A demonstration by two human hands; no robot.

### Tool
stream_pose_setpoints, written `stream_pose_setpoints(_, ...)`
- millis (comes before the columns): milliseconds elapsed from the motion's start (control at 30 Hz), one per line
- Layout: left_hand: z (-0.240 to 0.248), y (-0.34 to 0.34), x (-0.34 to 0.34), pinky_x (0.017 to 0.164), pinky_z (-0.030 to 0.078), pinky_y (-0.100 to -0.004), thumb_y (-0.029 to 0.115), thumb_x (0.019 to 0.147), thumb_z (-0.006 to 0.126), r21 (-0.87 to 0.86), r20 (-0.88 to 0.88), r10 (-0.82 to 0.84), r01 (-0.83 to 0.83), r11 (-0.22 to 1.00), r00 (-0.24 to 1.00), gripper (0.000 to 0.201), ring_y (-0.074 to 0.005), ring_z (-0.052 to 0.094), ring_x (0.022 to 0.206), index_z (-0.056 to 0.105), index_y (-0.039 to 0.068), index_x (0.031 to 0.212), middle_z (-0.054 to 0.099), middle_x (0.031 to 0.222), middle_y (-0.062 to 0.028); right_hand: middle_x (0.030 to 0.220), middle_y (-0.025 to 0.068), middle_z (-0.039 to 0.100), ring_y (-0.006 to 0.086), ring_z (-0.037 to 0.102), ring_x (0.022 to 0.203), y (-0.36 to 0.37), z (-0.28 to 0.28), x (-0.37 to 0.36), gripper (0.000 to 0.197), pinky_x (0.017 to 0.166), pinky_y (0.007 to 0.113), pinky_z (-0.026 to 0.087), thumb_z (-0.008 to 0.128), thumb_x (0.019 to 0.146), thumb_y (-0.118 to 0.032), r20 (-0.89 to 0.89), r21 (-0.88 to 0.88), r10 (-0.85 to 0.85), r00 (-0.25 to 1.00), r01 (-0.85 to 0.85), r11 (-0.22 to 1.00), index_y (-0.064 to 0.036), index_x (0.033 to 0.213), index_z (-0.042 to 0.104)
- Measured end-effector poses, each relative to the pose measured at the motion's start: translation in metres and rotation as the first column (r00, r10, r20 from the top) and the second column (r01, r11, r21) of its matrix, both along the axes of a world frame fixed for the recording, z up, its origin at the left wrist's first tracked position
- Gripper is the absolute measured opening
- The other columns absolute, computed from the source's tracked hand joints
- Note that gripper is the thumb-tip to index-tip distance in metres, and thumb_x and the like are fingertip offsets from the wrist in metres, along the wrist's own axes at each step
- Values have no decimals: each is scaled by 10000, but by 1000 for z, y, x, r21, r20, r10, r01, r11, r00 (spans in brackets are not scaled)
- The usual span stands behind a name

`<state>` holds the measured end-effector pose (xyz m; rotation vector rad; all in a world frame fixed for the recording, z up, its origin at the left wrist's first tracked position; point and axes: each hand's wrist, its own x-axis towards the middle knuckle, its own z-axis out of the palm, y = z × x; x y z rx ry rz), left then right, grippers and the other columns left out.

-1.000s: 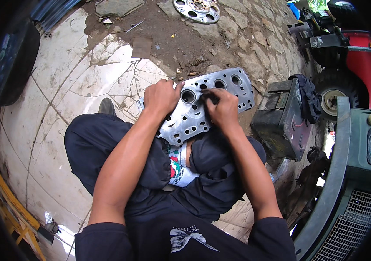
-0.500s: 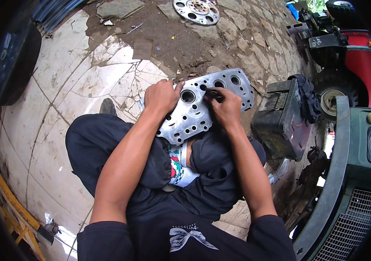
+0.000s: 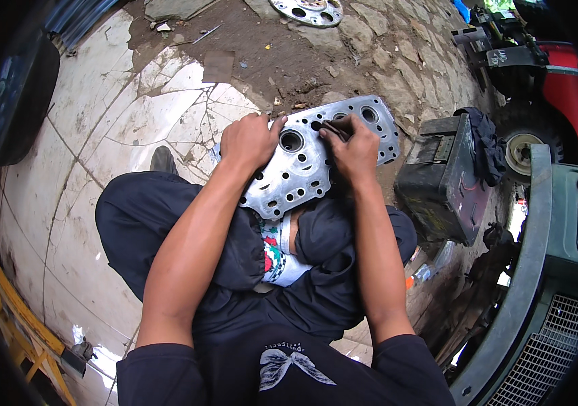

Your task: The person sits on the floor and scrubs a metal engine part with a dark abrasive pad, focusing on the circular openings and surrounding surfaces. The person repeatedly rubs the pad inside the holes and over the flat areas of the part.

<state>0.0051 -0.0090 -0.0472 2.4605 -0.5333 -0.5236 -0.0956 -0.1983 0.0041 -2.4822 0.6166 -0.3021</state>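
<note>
A flat silver engine cylinder head [image 3: 282, 172], pierced by large round bores and many small holes, lies tilted across my lap. My left hand [image 3: 250, 140] is closed over its left far edge, thumb resting near one bore. On the upper face, beside the middle bores, my right hand [image 3: 354, 150] pinches a small dark flat piece [image 3: 331, 128] against the metal. What kind of piece this is stays unclear, since the fingers cover most of it.
To the right stands a worn dark box [image 3: 434, 172] with a dark cloth [image 3: 482, 152] over it. Beyond are a red vehicle [image 3: 570, 101] and a green vehicle front [image 3: 566, 271]. A round metal plate [image 3: 313, 15] lies on the dirt ahead; a yellow frame [image 3: 21, 318] is at left.
My right hand stays at the same part of the cylinder head, its fingers slightly shifted with the dark piece. The view has tilted a little; my left hand keeps its hold.
</note>
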Motion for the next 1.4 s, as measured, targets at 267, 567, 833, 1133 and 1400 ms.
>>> stream_pose_setpoints(267, -3, 1, 0, 870, 563, -560, 569, 1067, 507, 19, 10, -15, 14, 1000, 1000, 639, -465, 731, 969, 775, -8, 1015, 755, 1032, -273, 916, 240, 771, 409, 769, 864, 0, -2, 2, 257, 787, 444, 597, 881, 799, -100, 33, -121, 122, 992, -118, 986, 31, 956, 726)
stream_pose_setpoints(567, -2, -3, -4, 872, 563, -561, 560, 1067, 511, 1, 41, -24, 24, 1000, 999, 628, -466, 729, 975, 766, -10, 1003, 752, 1025, -264, 935, 183, 802, 301, 802, 848, -6, -6, 3, 192, 802, 371, 609, 856, 835, -93, 67, -145, 8, 998, 2, 989, 6, 977, 773)
stream_pose_setpoints(833, -1, -1, -2, 872, 564, -564, 552, 1070, 509, 0, 28, -21, 21, 1000, 999, 620, -474, 729, 967, 768, -7, 994, 751, 1014, -274, 876, 186, 798, 293, 791, 771, -11, -6, 2, 201, 725, 383, 595, 889, 817, -147, 100, -150, -42, 994, 56, 987, -17, 954, 820)
stream_pose_setpoints(1133, -6, 0, -4, 860, 567, -565, 557, 1071, 505, -8, 63, -14, 14, 1000, 998, 629, -476, 730, 956, 771, -8, 997, 756, 993, -267, 904, 182, 798, 321, 780, 789, -3, -3, 2, 266, 767, 402, 591, 919, 787, -196, 47, -172, -43, 998, 51, 984, -27, 969, 824)
stream_pose_setpoints(1400, -6, -2, -3, 861, 564, -566, 562, 1073, 500, -17, 58, -26, 27, 999, 998, 636, -476, 727, 960, 766, -12, 1003, 754, 999, -268, 943, 197, 799, 326, 789, 861, -21, -5, 6, 287, 823, 392, 601, 900, 801, -176, 8, -113, -45, 999, 46, 993, -36, 1040, 824)
